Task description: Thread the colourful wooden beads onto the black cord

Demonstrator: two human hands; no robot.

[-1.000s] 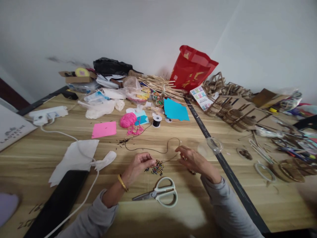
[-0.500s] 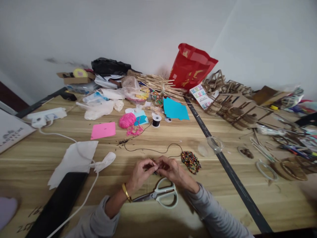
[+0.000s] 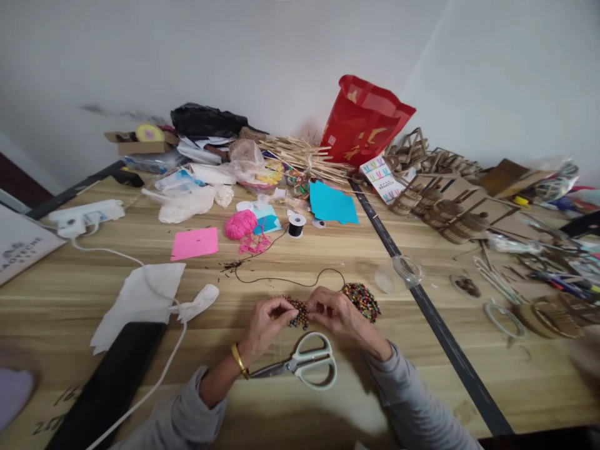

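Both forearms, in grey sleeves (image 3: 417, 397), reach from the near edge of the pale wood-grain table (image 3: 300, 259) toward its middle, wrists low and fingers curled downward. The left hand (image 3: 268, 322), with a gold bangle (image 3: 239, 360) at its wrist, turns inward, thumb and forefinger drawn narrowly together; whether anything is between them cannot be told. The right hand (image 3: 334, 310) faces it, fingertips bunched at the right side of the loose pile of small, round, dark multicoloured beads (image 3: 299, 314); its hold is too small to make out. The beads look glossy and lie between the hands, beyond the pale-green-handled metal scissors (image 3: 295, 365), nearer the table's near edge than its far one.
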